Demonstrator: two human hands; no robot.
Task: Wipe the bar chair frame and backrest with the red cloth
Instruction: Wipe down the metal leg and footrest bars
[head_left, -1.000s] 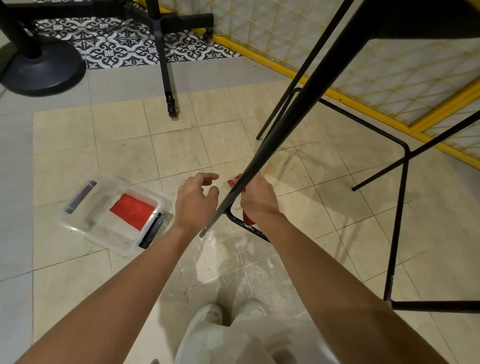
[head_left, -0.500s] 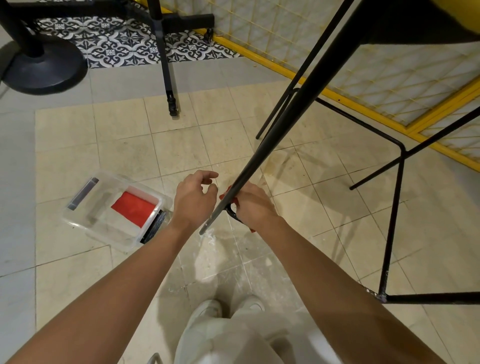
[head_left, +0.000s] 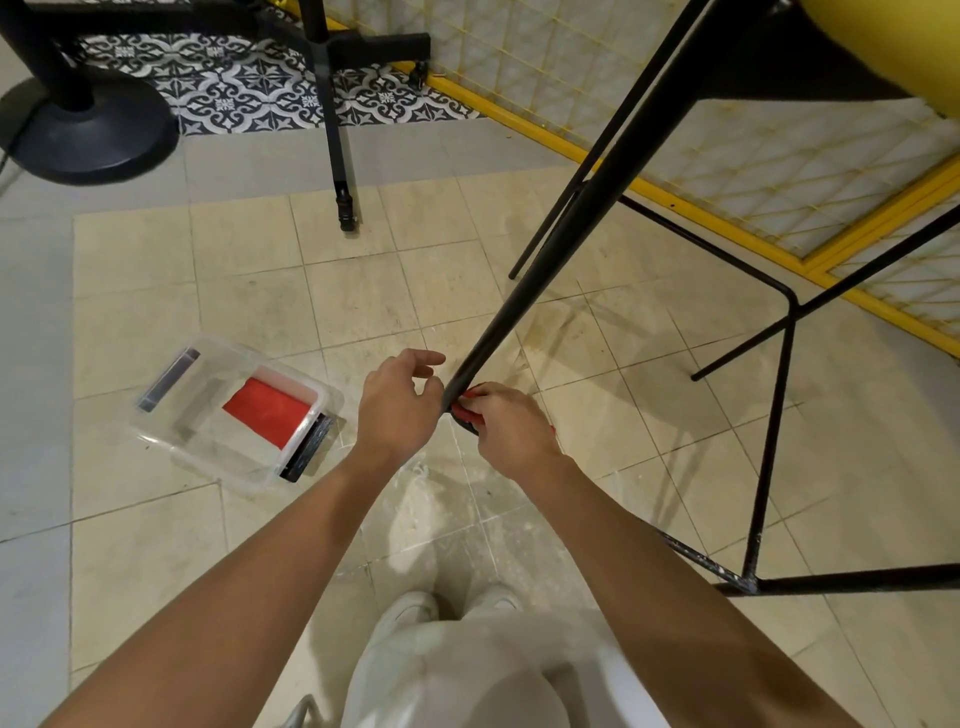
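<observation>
The bar chair's black metal frame (head_left: 571, 223) slants from the upper right down to the middle of the view, under a yellow seat (head_left: 883, 47). My right hand (head_left: 511, 431) is closed on the red cloth (head_left: 470, 394) at the lower end of the near leg. Only small red edges of the cloth show past my fingers. My left hand (head_left: 400, 405) hovers just left of the same leg end, with curled, parted fingers holding nothing. The backrest is out of view.
A clear plastic box (head_left: 156, 436) with another red cloth (head_left: 270, 410) lies on the tiled floor at left. A black round stand base (head_left: 88, 130) and a thin black pole (head_left: 337, 156) stand behind. A yellow-framed mesh panel (head_left: 727, 156) runs along the right. My feet are below.
My right hand has slid the cloth a little lower on the leg, and less red shows now. My left hand stays beside the leg.
</observation>
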